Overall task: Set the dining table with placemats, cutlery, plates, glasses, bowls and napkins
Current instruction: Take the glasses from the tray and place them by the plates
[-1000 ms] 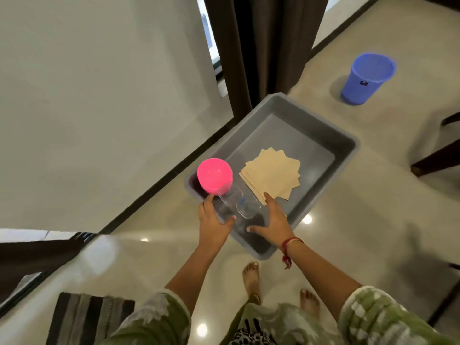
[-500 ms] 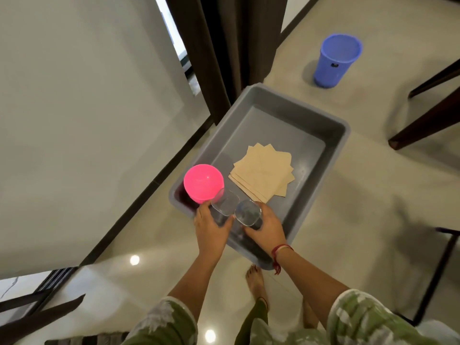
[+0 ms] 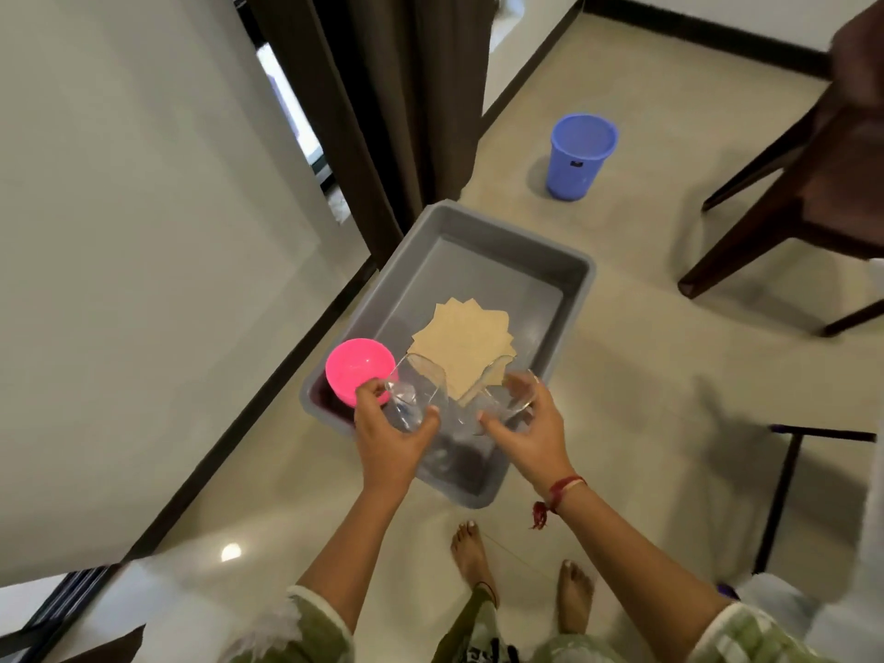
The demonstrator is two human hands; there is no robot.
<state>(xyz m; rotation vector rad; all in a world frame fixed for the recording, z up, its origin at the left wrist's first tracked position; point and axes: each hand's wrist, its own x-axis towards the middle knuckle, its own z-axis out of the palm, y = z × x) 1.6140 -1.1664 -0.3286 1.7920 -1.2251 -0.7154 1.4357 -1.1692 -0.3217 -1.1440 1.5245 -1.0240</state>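
Left hand point(image 3: 388, 435) is closed around a clear glass point(image 3: 415, 392), tilted with its mouth facing away from the person. Right hand point(image 3: 530, 430) grips a second clear glass point(image 3: 502, 397) in like manner. Both glasses are held above the near end of a grey plastic tub point(image 3: 581, 284), which sits on the tiled floor point(image 3: 622, 375) beside a wall. Inside the tub: a fanned stack of tan napkins point(image 3: 461, 346) on the tub bottom, and a pink bowl point(image 3: 359, 368) at the near left corner, just beside the left-hand glass. A blue bucket point(image 3: 580, 155) stands well apart, beyond the tub. A dark wooden chair point(image 3: 803, 193) is at right.
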